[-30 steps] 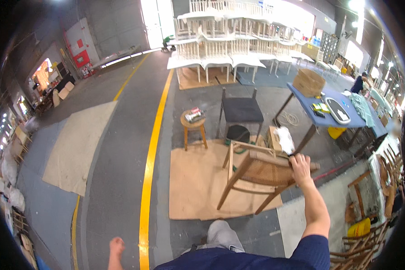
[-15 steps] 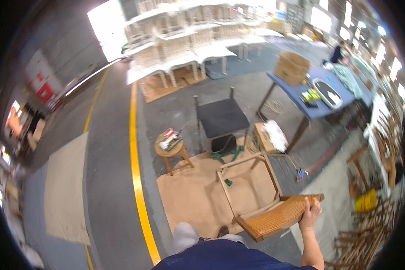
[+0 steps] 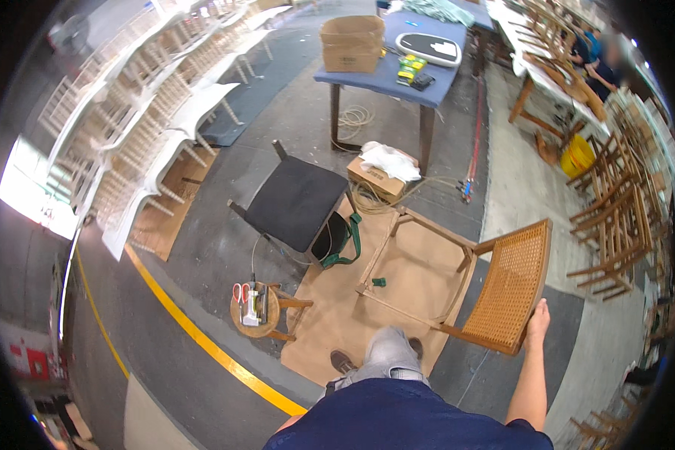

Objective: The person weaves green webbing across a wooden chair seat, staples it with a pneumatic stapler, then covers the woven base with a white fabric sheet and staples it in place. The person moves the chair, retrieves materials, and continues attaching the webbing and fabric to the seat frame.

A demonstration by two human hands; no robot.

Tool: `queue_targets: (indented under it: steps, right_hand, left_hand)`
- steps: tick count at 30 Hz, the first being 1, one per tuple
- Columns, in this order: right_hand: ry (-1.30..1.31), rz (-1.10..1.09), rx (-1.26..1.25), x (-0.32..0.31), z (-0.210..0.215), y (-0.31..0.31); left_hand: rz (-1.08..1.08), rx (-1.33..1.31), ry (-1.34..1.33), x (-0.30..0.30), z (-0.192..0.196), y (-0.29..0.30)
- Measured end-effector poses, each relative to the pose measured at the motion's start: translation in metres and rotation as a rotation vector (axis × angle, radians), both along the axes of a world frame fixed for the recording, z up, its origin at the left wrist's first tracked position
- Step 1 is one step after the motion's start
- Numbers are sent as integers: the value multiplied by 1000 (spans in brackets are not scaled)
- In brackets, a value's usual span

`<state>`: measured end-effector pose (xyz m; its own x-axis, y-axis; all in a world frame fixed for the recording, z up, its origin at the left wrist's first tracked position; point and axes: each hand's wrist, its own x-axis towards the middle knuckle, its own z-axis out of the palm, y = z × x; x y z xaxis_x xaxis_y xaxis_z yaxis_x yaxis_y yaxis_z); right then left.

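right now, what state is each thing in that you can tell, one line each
cane-backed chair: seat frame open, no seat panel, right hand gripping its back
black-seated chair: standing, seat in place
cardboard box: open at top
pale hose: loosely coiled
white chairs: stacked
red-handled scissors: lying down, open or closed unclear
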<state>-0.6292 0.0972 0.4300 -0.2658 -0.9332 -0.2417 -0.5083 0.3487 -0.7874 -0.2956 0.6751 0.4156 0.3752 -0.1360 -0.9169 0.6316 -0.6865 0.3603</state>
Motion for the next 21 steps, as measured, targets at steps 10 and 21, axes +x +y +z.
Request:
queue_targets:
  steps: [10,21]
  right_hand:
    - [540,8,-127,46,28,46]
    - [868,-190,-716,69,50,67]
  left_hand:
    - [-449,-80,-38,195,-2,-93]
    - [-1343,-339,-141,345,48,-304]
